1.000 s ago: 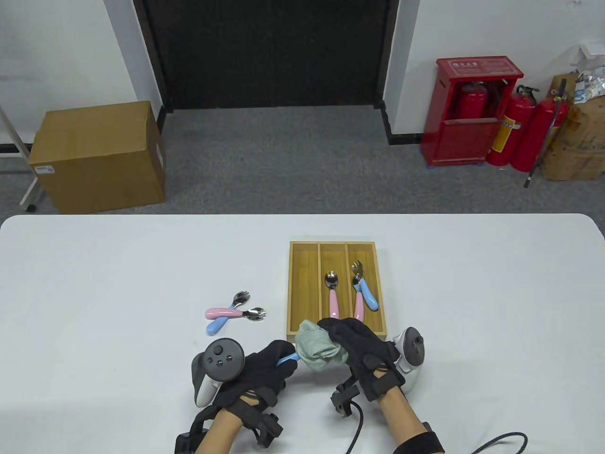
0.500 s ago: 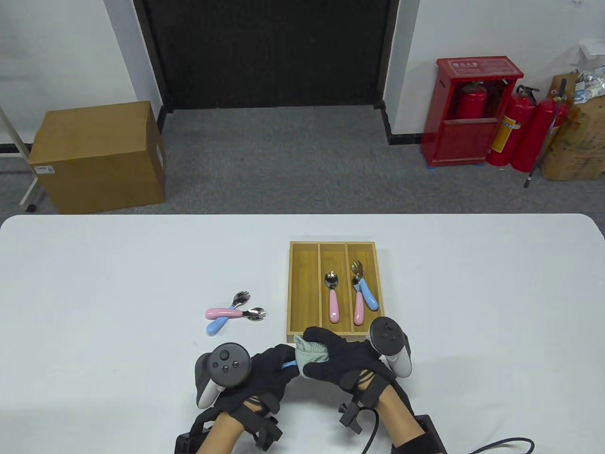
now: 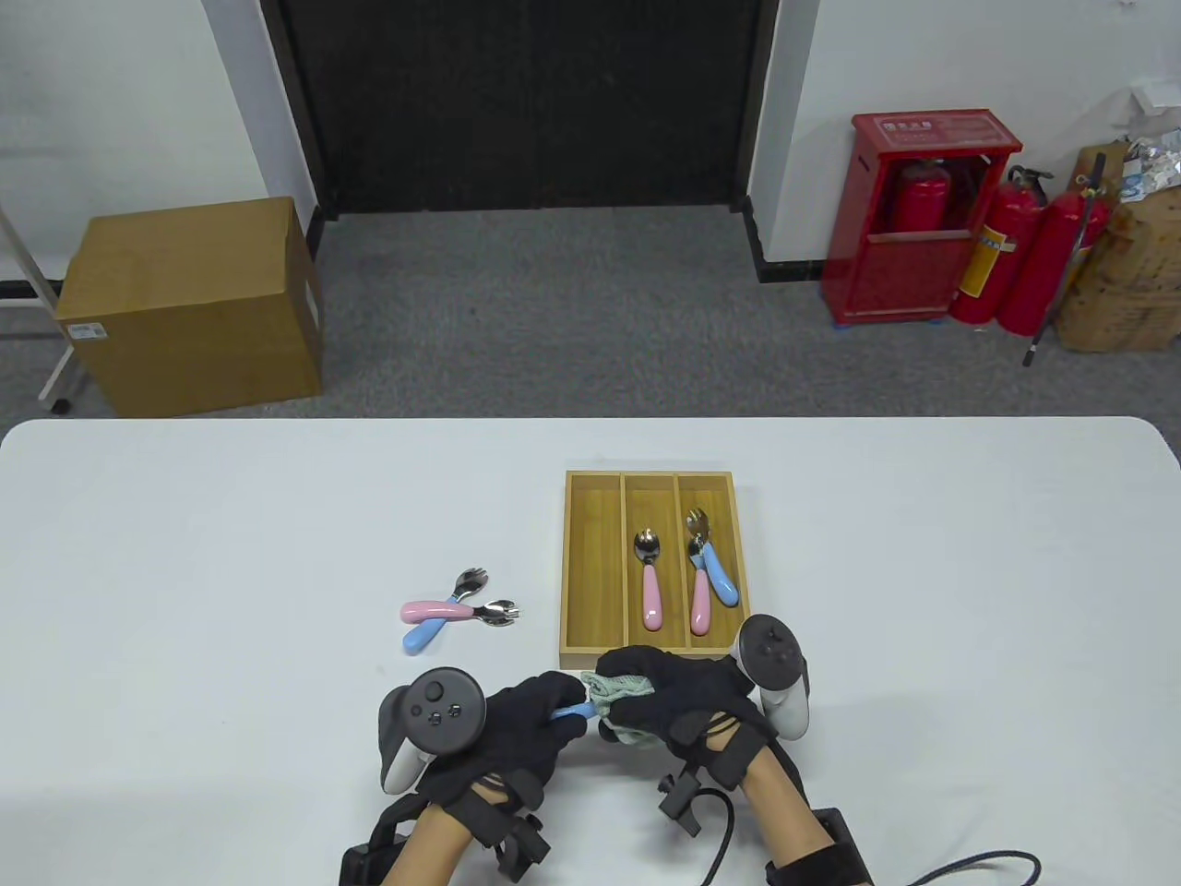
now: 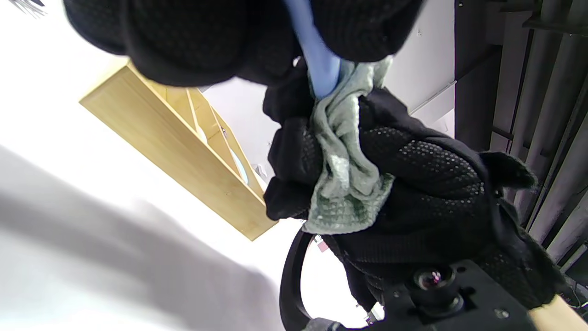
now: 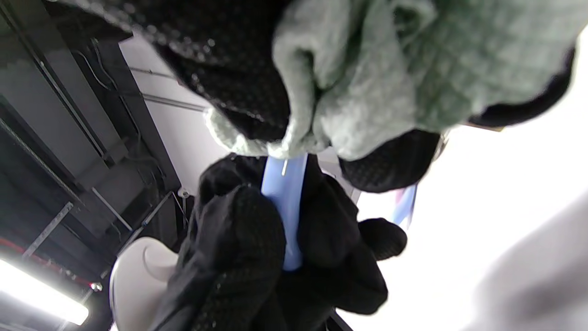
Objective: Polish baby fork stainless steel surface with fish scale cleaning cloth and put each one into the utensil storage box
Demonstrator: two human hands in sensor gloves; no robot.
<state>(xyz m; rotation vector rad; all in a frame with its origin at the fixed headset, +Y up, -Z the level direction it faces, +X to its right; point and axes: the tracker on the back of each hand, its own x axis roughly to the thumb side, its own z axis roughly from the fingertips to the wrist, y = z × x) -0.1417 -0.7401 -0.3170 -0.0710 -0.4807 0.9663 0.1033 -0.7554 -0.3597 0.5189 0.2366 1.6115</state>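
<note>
My left hand (image 3: pixel 530 720) grips the blue handle of a baby fork (image 3: pixel 574 712) near the table's front edge. The handle (image 4: pixel 317 55) (image 5: pixel 285 207) runs from my left fingers into the pale green cloth (image 3: pixel 620 694) (image 4: pixel 344 184) (image 5: pixel 367 92). My right hand (image 3: pixel 678 706) is curled round that cloth, and the cloth wraps the fork's steel head, which is hidden. The wooden utensil box (image 3: pixel 593 568) lies just beyond my hands, with a pink-handled utensil (image 3: pixel 650 591) in its middle slot and a pink and a blue one (image 3: pixel 710 577) in its right slot.
Two loose baby forks, one pink (image 3: pixel 434 610) and one blue (image 3: pixel 429 630), lie crossed on the white table (image 3: pixel 231 554) left of the box. The box's left slot (image 3: pixel 591 563) holds nothing. Cables trail from my wrists at the front edge.
My right hand with the cloth has rolled over the fork head and slid left then slightly right, its tracker swinging up and over. The left hand has held the handle nearly still.
</note>
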